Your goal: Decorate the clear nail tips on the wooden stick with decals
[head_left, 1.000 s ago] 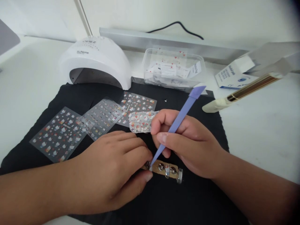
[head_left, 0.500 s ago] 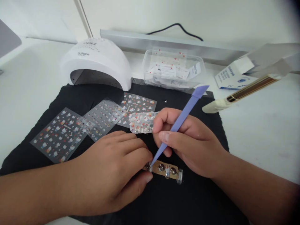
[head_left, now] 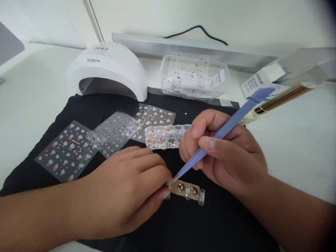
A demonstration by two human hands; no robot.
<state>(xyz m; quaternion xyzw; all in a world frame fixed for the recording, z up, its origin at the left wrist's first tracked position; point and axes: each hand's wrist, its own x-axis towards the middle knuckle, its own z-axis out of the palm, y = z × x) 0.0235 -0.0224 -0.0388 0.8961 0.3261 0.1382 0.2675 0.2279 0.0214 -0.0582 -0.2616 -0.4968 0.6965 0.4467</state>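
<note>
Tan strip carrying a row of clear false nail tips (head_left: 187,190): near centre of scene, flat on black cloth mat (head_left: 210,227). Left end pinched under closed fingers of left hand (head_left: 123,196). Lavender plastic pointed tool (head_left: 223,130): gripped pen-fashion in closed right hand (head_left: 231,157), fine tip touching leftmost nail tip. Clear compartmented charm box (head_left: 164,136) just beyond; printed transparent sticker sheets (head_left: 68,150) far left; white dome nail lamp (head_left: 107,70) farther back. Likely hazards: tool tip skidding off glossy curved surface under too much pressure; strip shifting through a slack pinch; small piece lost against dark cloth.
</note>
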